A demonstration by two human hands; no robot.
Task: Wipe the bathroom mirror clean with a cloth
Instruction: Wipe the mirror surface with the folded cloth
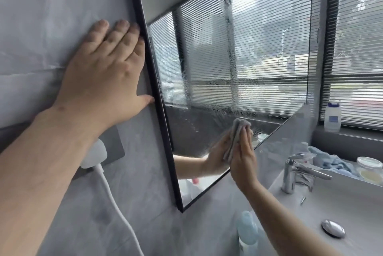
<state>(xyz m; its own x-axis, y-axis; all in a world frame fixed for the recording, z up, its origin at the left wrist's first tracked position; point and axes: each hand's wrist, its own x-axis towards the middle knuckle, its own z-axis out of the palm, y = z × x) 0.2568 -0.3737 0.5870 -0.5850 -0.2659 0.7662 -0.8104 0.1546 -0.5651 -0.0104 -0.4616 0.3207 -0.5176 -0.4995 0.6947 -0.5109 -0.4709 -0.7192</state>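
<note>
The mirror (238, 48) hangs in a thin black frame (157, 89) on a grey marbled wall (41, 17). Its glass is streaked and misted with wet patches and reflects slatted window blinds.

The left hand (103, 73) lies flat on the wall just beside the frame. Its fingers are straight and close together, and the thumb tip touches the frame's edge. The right hand (243, 160) presses a crumpled grey cloth (236, 137) against the lower part of the glass, near the bottom edge. Its fingers are straight and pressed together over the cloth, and hand and cloth are doubled in the reflection.

Below the left forearm, a white plug (94, 154) sits in a dark socket plate (116, 147), and its white cable (112, 193) trails down the wall.

To the right is a pale basin (342, 210) with a chrome tap (290, 172) and a metal drain stopper (333, 228). A blue towel (331, 162) and a white-lidded jar (370, 164) lie behind the tap. A white bottle (332, 116) stands on the window sill (352, 137) under the blinds (356, 48).
</note>
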